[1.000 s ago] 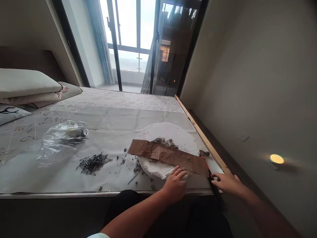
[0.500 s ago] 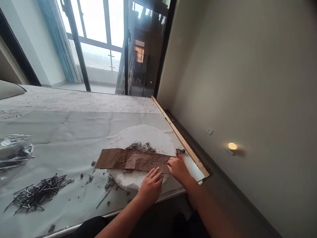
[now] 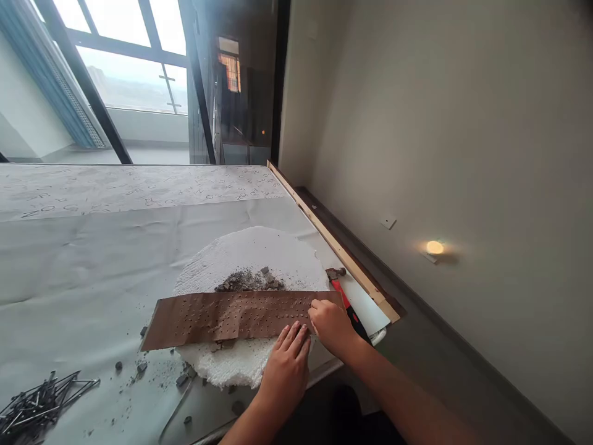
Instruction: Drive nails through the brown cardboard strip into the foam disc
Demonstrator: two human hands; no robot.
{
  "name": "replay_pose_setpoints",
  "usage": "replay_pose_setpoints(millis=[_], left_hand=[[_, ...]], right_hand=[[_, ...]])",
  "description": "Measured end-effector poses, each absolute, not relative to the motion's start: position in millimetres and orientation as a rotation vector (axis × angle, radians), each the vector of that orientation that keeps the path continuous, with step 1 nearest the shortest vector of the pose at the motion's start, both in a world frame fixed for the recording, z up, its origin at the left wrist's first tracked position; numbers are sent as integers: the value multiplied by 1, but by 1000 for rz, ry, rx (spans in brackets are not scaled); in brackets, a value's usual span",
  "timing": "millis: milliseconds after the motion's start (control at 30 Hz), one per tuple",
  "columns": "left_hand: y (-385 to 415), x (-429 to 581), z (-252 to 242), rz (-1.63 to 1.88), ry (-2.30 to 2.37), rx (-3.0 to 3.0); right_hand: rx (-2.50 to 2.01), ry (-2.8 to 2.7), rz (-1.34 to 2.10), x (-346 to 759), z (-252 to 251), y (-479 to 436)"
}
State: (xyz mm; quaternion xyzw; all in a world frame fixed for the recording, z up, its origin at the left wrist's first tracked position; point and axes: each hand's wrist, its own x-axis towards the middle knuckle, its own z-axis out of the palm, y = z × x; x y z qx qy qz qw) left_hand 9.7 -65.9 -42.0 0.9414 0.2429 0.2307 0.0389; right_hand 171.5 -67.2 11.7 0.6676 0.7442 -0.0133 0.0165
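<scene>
A long brown strip (image 3: 204,318) dotted with rows of small holes and bumps lies across a round white foam slab (image 3: 259,247). My left hand (image 3: 287,364) rests on the strip's near edge, fingers stretched out flat. Near the strip's right end, my right hand (image 3: 331,321) has its fingers curled in a pinch; whatever is between the fingertips is too small to make out. Grey crumbs and rubble (image 3: 250,281) sit on the foam just behind the strip. A hammer with a red and black handle (image 3: 347,303) lies right beside my right hand.
A pile of nails (image 3: 41,402) is at the lower left on the grey sheet (image 3: 92,266). Grey chunks (image 3: 183,378) and a single nail (image 3: 173,411) lie in front of the foam. A wooden rail (image 3: 333,241) runs along the right edge, beside the wall.
The view has shifted, putting the strip and nail pile further left and lower. More of the hammer shows beside my right hand. The plastic bag has left the view.
</scene>
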Motion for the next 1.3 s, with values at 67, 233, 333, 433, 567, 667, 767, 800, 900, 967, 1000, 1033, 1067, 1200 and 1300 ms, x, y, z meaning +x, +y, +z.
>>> replay_pose_setpoints(millis=[67, 233, 333, 433, 567, 667, 767, 800, 900, 967, 1000, 1033, 1067, 1200, 1300], left_hand=[[-65, 10, -44, 704, 734, 2915], [-57, 12, -52, 781, 708, 2969], [-51, 14, -57, 901, 675, 2943], [-46, 15, -57, 993, 638, 2944], [-42, 15, -54, 1038, 629, 3031], [-41, 15, -54, 1068, 632, 3075], [-40, 15, -55, 1100, 634, 3060], [-40, 15, -55, 1107, 640, 3048], [-39, 16, -56, 1112, 670, 3030], [-38, 17, -55, 1120, 677, 3039], [-38, 17, -55, 1128, 676, 3041], [-37, 17, -54, 1139, 673, 3039], [-37, 16, -54, 1149, 668, 3036], [-40, 15, -52, 1121, 684, 3055], [-45, 13, -51, 1072, 725, 3075]], right_hand=[[2023, 2304, -61, 170, 16, -64], [1816, 2350, -68, 166, 28, -52], [1713, 2382, -76, 167, 34, -45], [1610, 2413, -76, 169, 39, -39], [1580, 2409, -42, 169, 45, -35], [1588, 2402, -13, 167, 50, -34], [1590, 2384, 6, 165, 54, -34], [1586, 2375, 8, 165, 55, -34], [1562, 2353, 1, 165, 56, -33], [1546, 2341, -8, 166, 56, -31], [1540, 2333, -13, 167, 56, -30], [1536, 2326, -18, 167, 57, -28], [1532, 2320, -22, 167, 57, -27], [1498, 2306, -32, 166, 57, -24], [1471, 2314, -24, 165, 54, -22]])
